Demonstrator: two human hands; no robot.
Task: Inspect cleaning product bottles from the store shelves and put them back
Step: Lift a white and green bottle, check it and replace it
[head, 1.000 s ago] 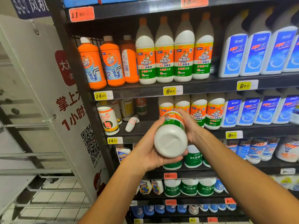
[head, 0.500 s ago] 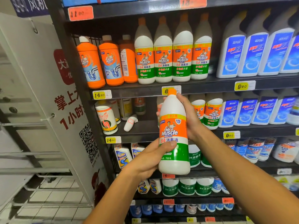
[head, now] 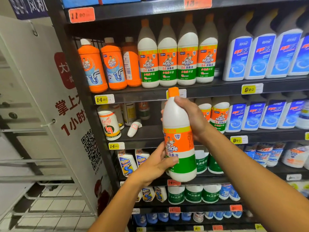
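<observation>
A white Mr Muscle bottle [head: 179, 138] with an orange cap and an orange and green label stands upright in front of the shelves, held between both hands. My right hand [head: 194, 118] grips its white shoulder from behind and the right. My left hand [head: 155, 164] holds the lower left side, thumb across the green band of the label. The label has turned partly to the left, so its left edge is hidden.
Dark shelves [head: 217, 89] carry a row of the same white bottles [head: 177, 59], orange drain-cleaner bottles [head: 103, 67] and blue-labelled bottles [head: 267, 57]. A gap lies behind the held bottle on the middle shelf. A white sign panel [head: 55, 104] stands at the left.
The bottle went from bottom facing me to upright. Since then it has turned slightly, label swinging left, and my left thumb moved onto the green band.
</observation>
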